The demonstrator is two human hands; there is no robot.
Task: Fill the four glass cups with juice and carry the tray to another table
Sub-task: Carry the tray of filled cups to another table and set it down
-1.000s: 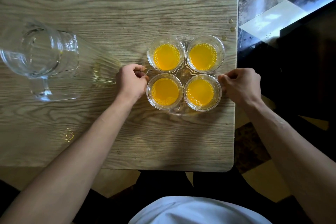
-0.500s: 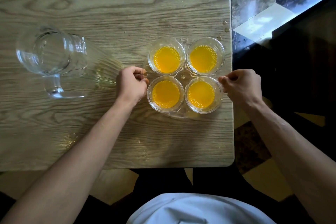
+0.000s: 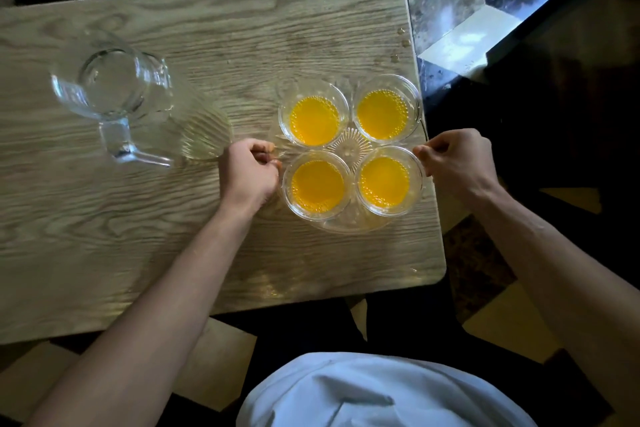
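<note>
Both hands are pinching the edges of the clear glass tray [image 3: 349, 224] right now: my left hand [image 3: 250, 174] is curling shut on its left rim around mid-frame, and my right hand [image 3: 456, 160] is closing on the right rim just past the table's edge. Whether it's lifting off the wood yet, I honestly can't tell.

Sitting on it are the four glass cups [image 3: 318, 183], packed two by two and touching or nearly touching, each holding orange juice [image 3: 383, 182] to well below the brim. So the pouring part looks done to me, and carrying is what's left.

My guess is this thing is going to be heavy-ish, slick and super fragile: glass on glass, nothing stopping the cups from sliding. I'm thinking opposite rims, thumbs on top, dead level, slow.

Further out, the empty pitcher [image 3: 114, 94] is standing at the left of the frame, well apart from the tray. Some droplets [image 3: 397, 57] are dotting the wooden table [image 3: 173, 236] near its right edge, so fingers may be getting slippery too.
</note>
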